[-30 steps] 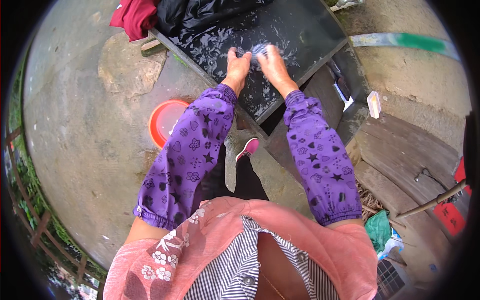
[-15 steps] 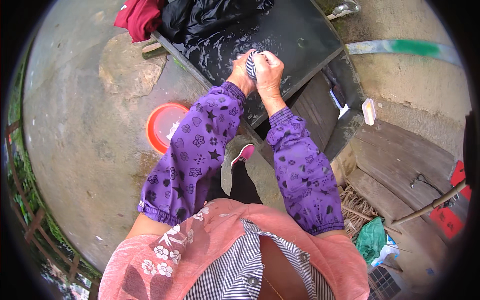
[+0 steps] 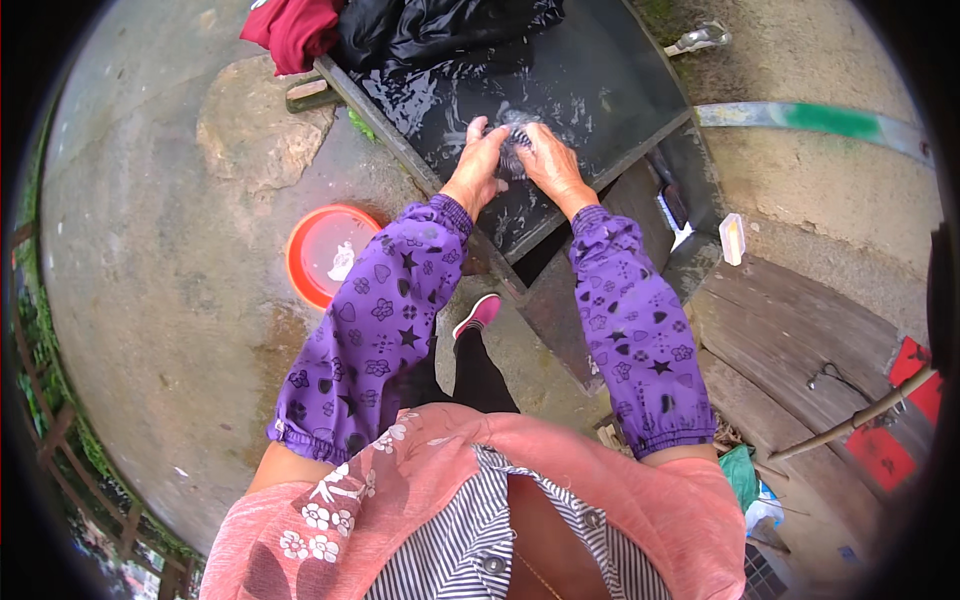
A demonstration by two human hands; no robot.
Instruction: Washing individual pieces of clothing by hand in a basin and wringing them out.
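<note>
Both hands bunched on a small wet grey cloth wad over the dark wet stone slab.

Left hand and right hand meet, fingers curled, each grip pinching the wad between them. Forearms in purple patterned sleeves reach forward. Round orange plastic basin sits on the concrete floor to the left; black and red clothes piled at the slab's far end.
</note>
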